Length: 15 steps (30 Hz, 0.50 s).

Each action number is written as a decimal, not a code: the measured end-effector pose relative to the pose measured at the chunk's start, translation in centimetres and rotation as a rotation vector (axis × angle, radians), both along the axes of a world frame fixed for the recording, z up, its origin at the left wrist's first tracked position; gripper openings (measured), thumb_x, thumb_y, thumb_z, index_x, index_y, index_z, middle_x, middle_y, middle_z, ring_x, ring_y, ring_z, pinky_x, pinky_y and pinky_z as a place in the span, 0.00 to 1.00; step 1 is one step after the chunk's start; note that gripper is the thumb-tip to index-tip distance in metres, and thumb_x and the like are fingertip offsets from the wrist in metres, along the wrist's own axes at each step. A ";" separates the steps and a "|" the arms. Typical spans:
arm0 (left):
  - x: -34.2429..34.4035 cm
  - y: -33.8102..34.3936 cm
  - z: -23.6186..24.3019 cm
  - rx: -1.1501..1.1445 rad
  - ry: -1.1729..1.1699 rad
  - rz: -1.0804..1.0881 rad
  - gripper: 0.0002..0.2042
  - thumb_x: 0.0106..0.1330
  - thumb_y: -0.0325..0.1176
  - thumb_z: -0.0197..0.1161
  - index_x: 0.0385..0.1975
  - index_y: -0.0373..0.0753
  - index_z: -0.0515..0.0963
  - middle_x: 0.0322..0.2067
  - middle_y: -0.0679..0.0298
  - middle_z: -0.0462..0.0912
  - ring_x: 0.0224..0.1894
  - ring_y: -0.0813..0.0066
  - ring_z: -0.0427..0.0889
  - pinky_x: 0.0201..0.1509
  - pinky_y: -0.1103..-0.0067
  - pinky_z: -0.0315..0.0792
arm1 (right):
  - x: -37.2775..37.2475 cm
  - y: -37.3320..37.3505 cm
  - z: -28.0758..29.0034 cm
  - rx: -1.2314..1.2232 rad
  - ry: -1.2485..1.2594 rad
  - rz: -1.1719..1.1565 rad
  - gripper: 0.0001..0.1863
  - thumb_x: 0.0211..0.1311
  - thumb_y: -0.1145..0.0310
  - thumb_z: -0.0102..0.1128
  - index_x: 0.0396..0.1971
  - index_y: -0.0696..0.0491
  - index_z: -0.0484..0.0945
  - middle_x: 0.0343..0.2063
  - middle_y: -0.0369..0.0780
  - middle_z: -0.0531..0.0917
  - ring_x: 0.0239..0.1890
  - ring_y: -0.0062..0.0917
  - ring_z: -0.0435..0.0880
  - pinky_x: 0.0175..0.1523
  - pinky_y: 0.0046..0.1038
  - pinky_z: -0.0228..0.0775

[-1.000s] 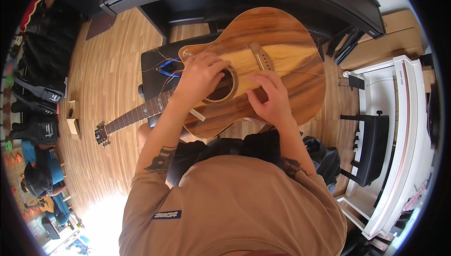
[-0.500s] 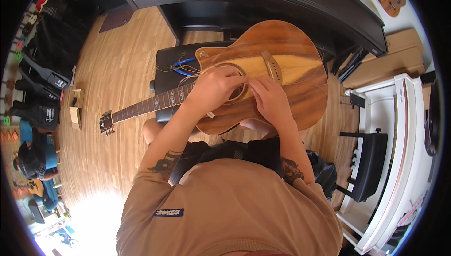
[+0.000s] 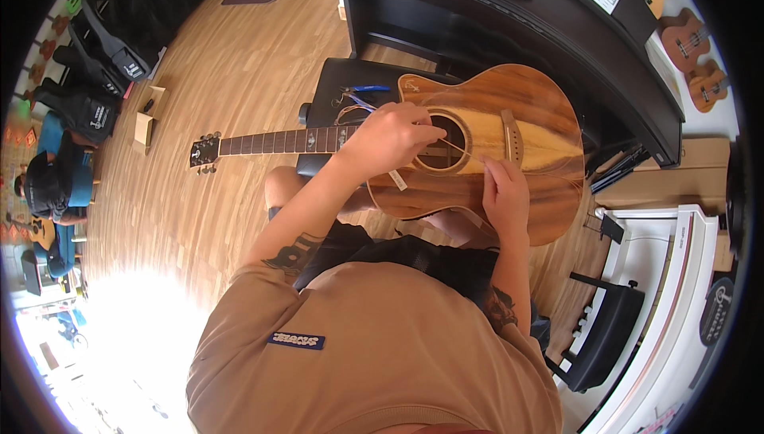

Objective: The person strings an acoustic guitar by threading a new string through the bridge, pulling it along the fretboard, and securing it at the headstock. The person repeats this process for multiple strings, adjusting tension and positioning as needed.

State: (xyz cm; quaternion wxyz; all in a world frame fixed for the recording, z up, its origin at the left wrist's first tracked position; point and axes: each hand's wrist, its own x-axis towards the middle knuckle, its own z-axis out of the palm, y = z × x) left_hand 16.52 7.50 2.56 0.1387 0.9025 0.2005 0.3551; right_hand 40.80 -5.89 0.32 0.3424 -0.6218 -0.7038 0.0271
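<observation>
A wooden acoustic guitar lies face up across a black padded bench and my legs, its neck pointing left. A thin string runs slanting over the sound hole between my hands. My left hand pinches one end above the left of the hole. My right hand pinches it lower right, below the bridge. Loose strings curl on the guitar, and blue-handled pliers rest on the bench.
A dark digital piano stands beyond the guitar, with ukuleles at right. A white piano and cardboard boxes are right. Gig bags, a small box and a seated person are at left.
My hands, together over the sound hole half a second ago, are now apart with the string stretched between them; the right moved rightward. The whole view has shifted, guitar appearing farther right.
</observation>
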 end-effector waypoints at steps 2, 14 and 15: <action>-1.3 0.2 0.5 0.029 -0.032 0.042 0.09 0.58 0.27 0.72 0.39 0.43 0.89 0.33 0.63 0.84 0.35 0.62 0.84 0.39 0.69 0.79 | 0.6 -0.8 -0.2 -0.024 0.006 -0.033 0.10 0.70 0.77 0.57 0.47 0.56 0.84 0.33 0.47 0.81 0.35 0.43 0.81 0.42 0.37 0.73; -8.5 -0.8 3.8 -0.129 -0.198 0.270 0.10 0.60 0.19 0.69 0.39 0.41 0.89 0.29 0.62 0.85 0.29 0.67 0.84 0.30 0.76 0.76 | 1.6 -2.5 0.3 -0.007 0.026 -0.113 0.09 0.70 0.75 0.59 0.45 0.54 0.84 0.36 0.45 0.83 0.38 0.42 0.83 0.41 0.37 0.76; -9.2 -1.4 4.8 -0.143 -0.224 0.293 0.10 0.61 0.19 0.69 0.39 0.40 0.89 0.29 0.62 0.85 0.28 0.68 0.84 0.30 0.76 0.75 | 1.5 -2.5 0.4 -0.018 0.034 -0.116 0.09 0.70 0.75 0.59 0.45 0.54 0.84 0.36 0.45 0.83 0.37 0.42 0.84 0.41 0.37 0.76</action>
